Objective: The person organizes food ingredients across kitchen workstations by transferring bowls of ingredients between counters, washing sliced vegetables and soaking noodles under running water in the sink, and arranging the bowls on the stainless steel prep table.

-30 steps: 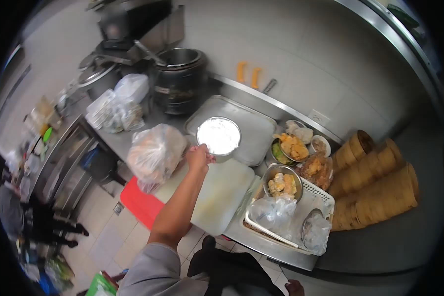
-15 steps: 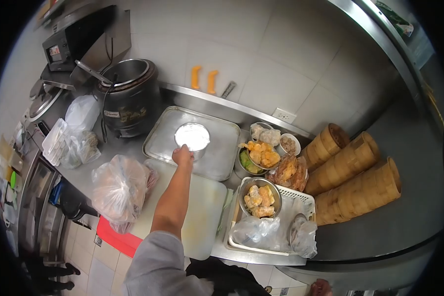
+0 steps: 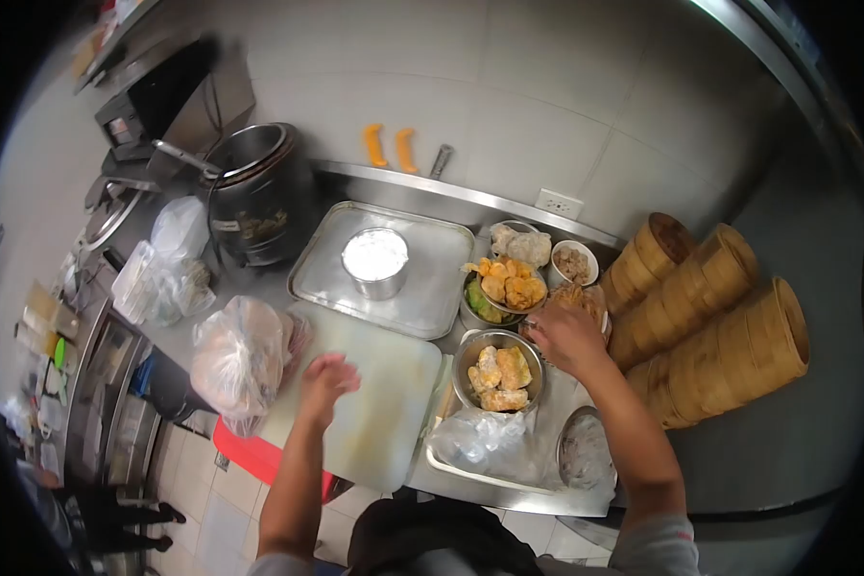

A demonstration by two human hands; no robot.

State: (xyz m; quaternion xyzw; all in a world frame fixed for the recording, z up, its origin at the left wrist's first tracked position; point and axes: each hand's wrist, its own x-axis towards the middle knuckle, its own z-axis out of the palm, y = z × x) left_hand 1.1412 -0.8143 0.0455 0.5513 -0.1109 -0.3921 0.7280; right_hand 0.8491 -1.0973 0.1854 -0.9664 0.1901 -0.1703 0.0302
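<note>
My left hand hovers over the left part of the white cutting board, beside a plastic bag of pale round items; its fingers are apart and hold nothing. My right hand reaches to the bag of orange-brown food, right of a bowl of orange pieces; its fingertips are bent and partly hidden, so any grip is unclear. A metal bowl with battered-looking pieces lies just below and left of it. The metal container of white powder stands on the metal tray.
Stacked bamboo steamers stand at the right. A black soup warmer and plastic bags are at the left. Yellow-handled tools hang at the wall. At the lower left a person's legs show.
My left hand, empty, is now over the board. The container of white powder stands untouched on the tray, no longer held by a hand. My right hand has come up to the food bowls.
</note>
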